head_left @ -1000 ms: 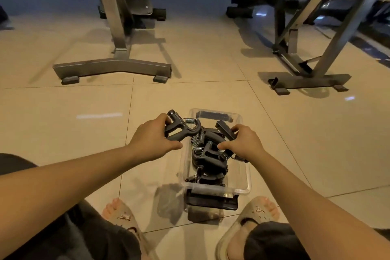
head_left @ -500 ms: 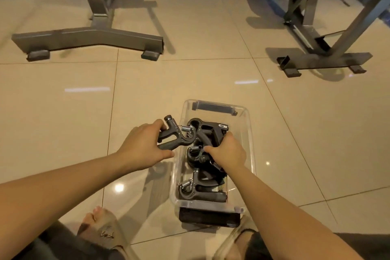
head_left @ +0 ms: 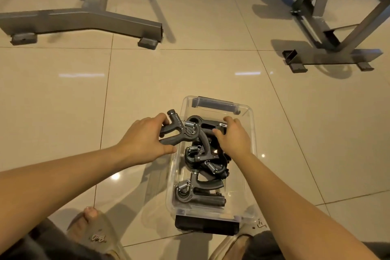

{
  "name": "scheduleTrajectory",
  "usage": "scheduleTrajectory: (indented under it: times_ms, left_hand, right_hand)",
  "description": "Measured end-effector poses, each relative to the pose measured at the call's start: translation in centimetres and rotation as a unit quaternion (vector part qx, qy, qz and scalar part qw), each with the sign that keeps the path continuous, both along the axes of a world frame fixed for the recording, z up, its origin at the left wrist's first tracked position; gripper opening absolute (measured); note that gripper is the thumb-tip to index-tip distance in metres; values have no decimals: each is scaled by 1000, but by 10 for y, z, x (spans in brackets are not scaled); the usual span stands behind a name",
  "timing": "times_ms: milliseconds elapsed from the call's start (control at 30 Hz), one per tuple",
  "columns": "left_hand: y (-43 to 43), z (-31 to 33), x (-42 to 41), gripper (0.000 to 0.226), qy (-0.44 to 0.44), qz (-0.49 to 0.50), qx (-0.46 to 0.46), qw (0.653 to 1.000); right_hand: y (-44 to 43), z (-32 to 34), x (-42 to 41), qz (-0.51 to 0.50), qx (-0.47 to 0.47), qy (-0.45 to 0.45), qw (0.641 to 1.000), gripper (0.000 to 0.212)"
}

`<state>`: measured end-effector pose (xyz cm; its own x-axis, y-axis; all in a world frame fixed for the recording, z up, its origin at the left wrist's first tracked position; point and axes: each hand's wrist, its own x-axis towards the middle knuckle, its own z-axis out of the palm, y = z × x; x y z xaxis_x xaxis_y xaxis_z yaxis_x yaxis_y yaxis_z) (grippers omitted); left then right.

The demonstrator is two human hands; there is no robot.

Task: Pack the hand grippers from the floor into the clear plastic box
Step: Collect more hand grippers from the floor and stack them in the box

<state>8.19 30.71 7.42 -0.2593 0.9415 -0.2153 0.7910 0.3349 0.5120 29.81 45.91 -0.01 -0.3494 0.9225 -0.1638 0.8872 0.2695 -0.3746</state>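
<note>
A clear plastic box (head_left: 252, 131) with dark end latches stands on the tiled floor between my feet. Several dark grey hand grippers with metal springs lie piled inside it; one (head_left: 198, 193) rests at the near end. My left hand (head_left: 145, 140) is shut on the handles of a hand gripper (head_left: 179, 131) that straddles the box's left rim, spring end over the box. My right hand (head_left: 233, 136) is inside the box at the far end, fingers pressing on another hand gripper (head_left: 204, 123) there; whether it grips it I cannot tell.
Grey steel feet of gym equipment stand on the floor beyond: one frame (head_left: 84, 21) at far left, another (head_left: 329, 57) at far right. My sandalled feet (head_left: 95, 232) flank the box's near end. Glossy beige tiles surround the box.
The view has tilted down towards the box. My right hand has pushed its hand gripper down towards the box's far end. My left hand has lowered its gripper towards the left rim.
</note>
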Motion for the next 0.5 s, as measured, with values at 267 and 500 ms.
scheduleTrajectory:
  times_ms: [267, 500]
  left_hand:
    - [-4, -4, -6, 59, 3, 14, -5, 1000]
    - [-4, 0, -6, 60, 0, 16, -1, 1000]
  right_hand:
    - [19, -3, -8, 45, -33, -29, 998, 28]
    - [16, 2, -2, -25, -41, -9, 999, 21]
